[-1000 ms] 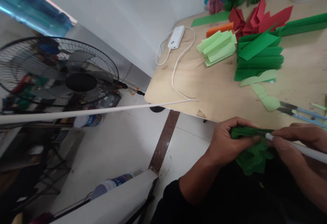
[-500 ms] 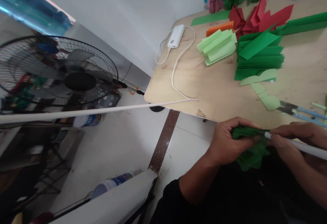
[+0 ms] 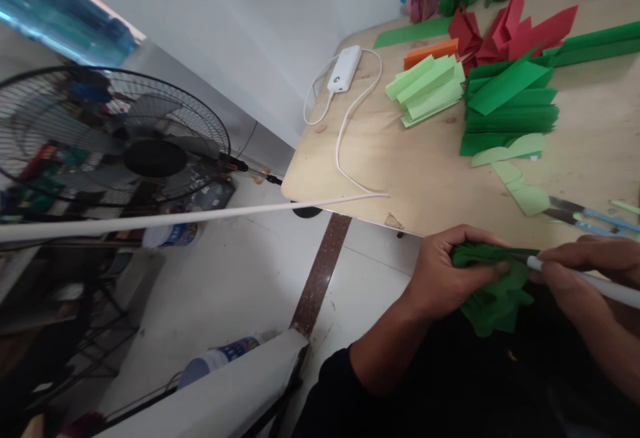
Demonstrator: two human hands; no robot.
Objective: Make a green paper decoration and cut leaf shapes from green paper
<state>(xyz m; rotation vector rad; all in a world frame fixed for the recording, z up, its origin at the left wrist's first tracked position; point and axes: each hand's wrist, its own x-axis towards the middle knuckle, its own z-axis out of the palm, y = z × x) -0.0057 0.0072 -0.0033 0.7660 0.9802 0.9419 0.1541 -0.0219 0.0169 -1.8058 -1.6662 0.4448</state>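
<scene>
My left hand [image 3: 453,271] is closed around a bunch of dark green folded paper [image 3: 495,301], whose crinkled lower part hangs below my fingers. My right hand [image 3: 575,271] grips a thin white stick [image 3: 595,286] between thumb and fingers. The stick's tip presses against the top of the green paper, close to my left fingertips. Both hands are just off the near edge of a plywood table [image 3: 380,158].
Coloured folded paper lies on the table, including a dark green stack [image 3: 507,108], a pale green stack [image 3: 425,90] and red pieces [image 3: 510,35]. Scissors [image 3: 575,215], a white power bank [image 3: 345,69] and its cable are also there. A long white rod [image 3: 200,215] and a standing fan [image 3: 115,138] lie left.
The tip of the white stick has shifted slightly right along the green paper. My left hand has risen a little, and the view has tilted slightly.
</scene>
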